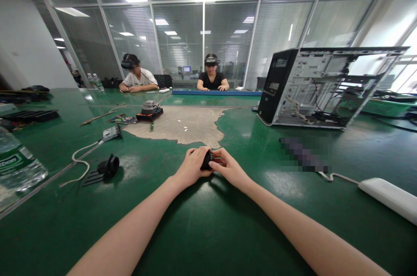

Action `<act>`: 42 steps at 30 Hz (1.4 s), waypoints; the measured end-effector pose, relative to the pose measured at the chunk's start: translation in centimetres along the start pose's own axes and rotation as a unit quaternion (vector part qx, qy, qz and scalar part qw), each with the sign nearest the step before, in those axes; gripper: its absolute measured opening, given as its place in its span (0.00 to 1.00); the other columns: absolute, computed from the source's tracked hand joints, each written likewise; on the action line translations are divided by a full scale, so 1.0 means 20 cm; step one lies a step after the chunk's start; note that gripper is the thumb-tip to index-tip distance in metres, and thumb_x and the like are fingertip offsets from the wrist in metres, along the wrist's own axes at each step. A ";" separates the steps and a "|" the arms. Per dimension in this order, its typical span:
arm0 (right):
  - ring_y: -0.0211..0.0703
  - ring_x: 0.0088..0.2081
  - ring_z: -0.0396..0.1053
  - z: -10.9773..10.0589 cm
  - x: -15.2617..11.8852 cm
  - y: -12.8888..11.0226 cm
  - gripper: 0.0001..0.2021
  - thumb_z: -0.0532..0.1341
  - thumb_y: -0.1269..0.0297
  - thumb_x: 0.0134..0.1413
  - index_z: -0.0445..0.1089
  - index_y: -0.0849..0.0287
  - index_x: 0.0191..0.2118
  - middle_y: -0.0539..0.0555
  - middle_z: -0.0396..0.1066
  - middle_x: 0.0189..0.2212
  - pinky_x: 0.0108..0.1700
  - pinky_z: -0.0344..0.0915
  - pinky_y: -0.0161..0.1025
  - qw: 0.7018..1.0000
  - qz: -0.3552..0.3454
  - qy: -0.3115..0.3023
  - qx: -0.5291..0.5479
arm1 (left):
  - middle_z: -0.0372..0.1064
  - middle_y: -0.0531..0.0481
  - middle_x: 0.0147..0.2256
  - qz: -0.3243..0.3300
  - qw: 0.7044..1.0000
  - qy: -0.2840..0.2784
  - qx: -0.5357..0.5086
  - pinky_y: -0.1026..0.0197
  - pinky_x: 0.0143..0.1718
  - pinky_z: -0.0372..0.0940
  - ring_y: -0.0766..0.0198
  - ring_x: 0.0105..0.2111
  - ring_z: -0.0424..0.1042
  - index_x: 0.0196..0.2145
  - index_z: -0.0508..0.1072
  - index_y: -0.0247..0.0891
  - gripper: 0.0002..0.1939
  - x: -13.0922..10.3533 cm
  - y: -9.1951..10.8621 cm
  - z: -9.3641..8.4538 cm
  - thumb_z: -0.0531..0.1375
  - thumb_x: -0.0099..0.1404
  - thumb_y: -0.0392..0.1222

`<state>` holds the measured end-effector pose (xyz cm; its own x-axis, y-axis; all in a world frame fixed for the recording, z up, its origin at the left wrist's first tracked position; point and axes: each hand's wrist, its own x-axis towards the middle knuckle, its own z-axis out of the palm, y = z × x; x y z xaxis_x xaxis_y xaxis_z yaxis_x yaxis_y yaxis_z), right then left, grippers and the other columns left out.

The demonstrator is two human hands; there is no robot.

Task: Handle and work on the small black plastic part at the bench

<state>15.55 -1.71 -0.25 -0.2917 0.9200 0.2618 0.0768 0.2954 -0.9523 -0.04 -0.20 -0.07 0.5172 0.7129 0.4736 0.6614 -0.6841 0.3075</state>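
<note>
Both my hands meet over the green table, closed around a small black part whose kind I cannot make out. My left hand wraps it from the left, covering much of it. From the right, my right hand grips its edge with thumb and fingers. Just beyond the hands lies a torn-edged tan patch with small white scraps. To the left are a black plastic piece with a round opening and slats and a small metal bracket near a pale cable.
An open computer case stands at the right, before a green basket. A white power bank is wired to a blurred dark object. A water bottle is at left; a heatsink fan part sits farther back. Two people sit opposite.
</note>
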 end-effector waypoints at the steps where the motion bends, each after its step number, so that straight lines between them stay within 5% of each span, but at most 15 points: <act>1: 0.38 0.38 0.66 0.00 -0.01 0.00 0.12 0.60 0.62 0.44 0.60 0.56 0.37 0.50 0.65 0.35 0.40 0.64 0.38 1.000 -0.006 -0.004 0.011 | 0.61 0.49 0.45 0.000 1.000 0.000 -0.001 0.54 0.49 0.49 0.59 0.46 0.61 0.46 0.54 0.42 0.28 0.00 0.00 0.00 0.61 0.48 0.39; 9: 0.36 0.32 0.65 0.00 0.02 0.01 0.12 0.59 0.59 0.44 0.60 0.57 0.36 0.51 0.65 0.36 0.36 0.64 0.38 0.999 0.024 0.034 0.011 | 0.60 0.48 0.46 -0.001 1.000 0.003 -0.003 0.53 0.49 0.49 0.58 0.46 0.60 0.46 0.54 0.42 0.29 -0.01 0.01 0.00 0.62 0.48 0.41; 17: 0.39 0.40 0.65 -0.01 -0.02 0.01 0.12 0.57 0.62 0.47 0.60 0.55 0.40 0.51 0.65 0.37 0.42 0.63 0.38 0.999 -0.024 -0.024 -0.017 | 0.61 0.49 0.45 0.001 1.000 -0.001 0.003 0.54 0.49 0.49 0.59 0.44 0.61 0.46 0.54 0.42 0.28 -0.01 -0.01 0.00 0.61 0.48 0.39; 25: 0.37 0.34 0.66 0.00 0.01 0.02 0.11 0.58 0.61 0.46 0.60 0.57 0.37 0.52 0.65 0.37 0.35 0.65 0.37 1.000 0.007 0.024 -0.004 | 0.61 0.49 0.44 0.009 1.000 0.003 0.003 0.54 0.49 0.48 0.59 0.44 0.61 0.46 0.54 0.41 0.29 -0.01 -0.01 0.00 0.62 0.48 0.41; 34: 0.39 0.38 0.66 -0.02 -0.01 0.02 0.12 0.59 0.62 0.46 0.60 0.55 0.38 0.50 0.63 0.36 0.40 0.64 0.39 0.999 -0.024 -0.030 -0.003 | 0.61 0.49 0.45 0.006 1.000 0.004 0.009 0.54 0.49 0.48 0.59 0.45 0.61 0.46 0.54 0.41 0.29 -0.01 -0.01 0.01 0.61 0.48 0.41; 42: 0.37 0.32 0.66 -0.02 0.02 0.01 0.14 0.59 0.60 0.44 0.60 0.57 0.38 0.52 0.63 0.36 0.36 0.64 0.39 1.000 0.024 0.005 0.006 | 0.61 0.49 0.45 0.011 1.000 0.003 0.005 0.54 0.49 0.49 0.59 0.45 0.61 0.47 0.54 0.41 0.29 0.00 -0.02 0.01 0.62 0.49 0.44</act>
<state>15.75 -1.10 -0.33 -0.2776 0.9356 0.2182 0.0784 0.2484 -0.9655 -0.20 0.07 -0.37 0.5286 0.6972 0.4842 0.6556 -0.6977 0.2889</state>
